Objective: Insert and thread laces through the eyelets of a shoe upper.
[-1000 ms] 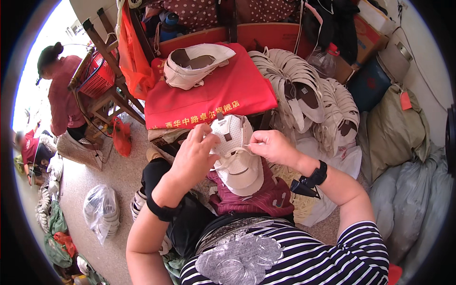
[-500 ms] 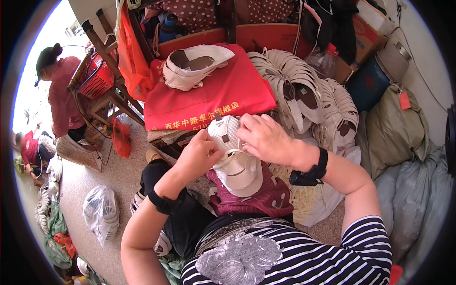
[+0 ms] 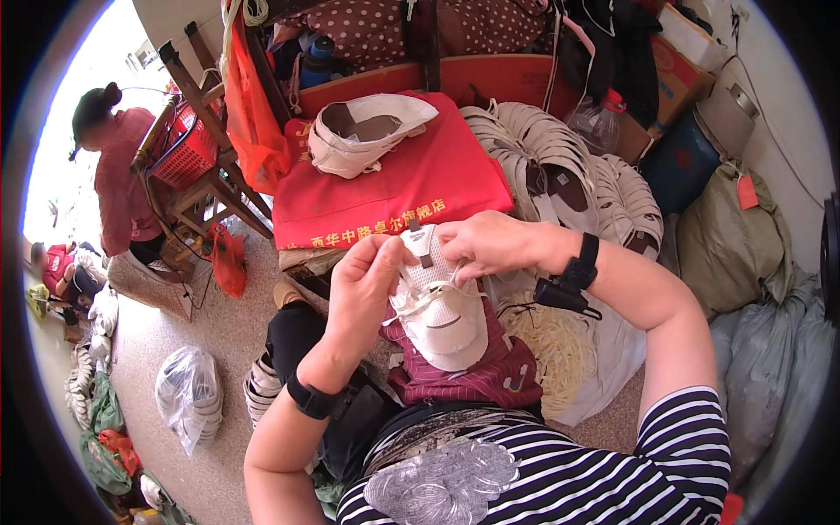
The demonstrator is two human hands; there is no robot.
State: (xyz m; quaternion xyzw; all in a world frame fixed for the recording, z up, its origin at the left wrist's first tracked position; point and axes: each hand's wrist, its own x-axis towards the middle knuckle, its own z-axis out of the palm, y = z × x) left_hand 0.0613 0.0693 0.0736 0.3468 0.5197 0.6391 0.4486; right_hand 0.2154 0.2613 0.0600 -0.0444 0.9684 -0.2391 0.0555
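A white shoe upper [image 3: 444,331] rests on the maroon striped cloth [image 3: 499,372] over my lap, its toe toward me. Its perforated tongue [image 3: 429,242], with dark tabs, points away. A thin white shoelace [image 3: 430,296] crosses the upper below the tongue. My left hand [image 3: 369,273], thumb and fingers pinched, grips the lace at the left eyelet edge. On the other side, my right hand [image 3: 486,248] pinches the lace by the right eyelet edge. The fingers partly hide the lace ends.
Another white upper [image 3: 360,131] sits on a red cloth [image 3: 394,188] ahead. Stacked uppers [image 3: 534,162] stand right of it, with pale laces [image 3: 553,350] heaped nearer me. Left are a bagged stack of uppers [image 3: 188,394], a wooden chair [image 3: 210,192] and a seated person [image 3: 127,175].
My left hand has turned more upright, its fingertips still by the tongue. My right hand has shifted slightly right and down. More of the lace now shows across the upper.
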